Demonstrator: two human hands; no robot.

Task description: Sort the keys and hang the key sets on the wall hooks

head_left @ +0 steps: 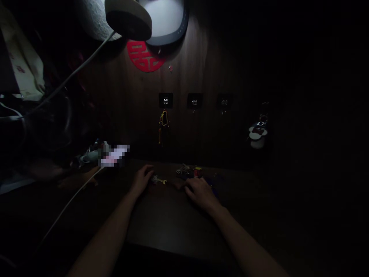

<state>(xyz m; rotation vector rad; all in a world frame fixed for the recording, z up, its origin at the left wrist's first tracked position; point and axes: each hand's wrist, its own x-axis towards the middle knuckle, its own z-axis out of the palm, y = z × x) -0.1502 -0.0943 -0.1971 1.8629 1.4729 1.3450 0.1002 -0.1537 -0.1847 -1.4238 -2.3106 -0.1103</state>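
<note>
My left hand rests on the dark surface with its fingers loosely bent and apart. Just right of its fingertips lies a small bunch of metal pieces with a wrench-shaped piece. My right hand lies palm down, fingers spread, beside a pile of keys and small trinkets. A red piece shows in that pile, right behind the fingers. A brown flat thing sits at the right hand's fingertips; whether they touch it is too dark to tell. Something blue is partly hidden behind this hand.
Several hooks hang on the wooden back panel; one holds a yellow-green cord, and a white charm hangs at right. A lamp is above. A white cable crosses the left side near a blurred-out item.
</note>
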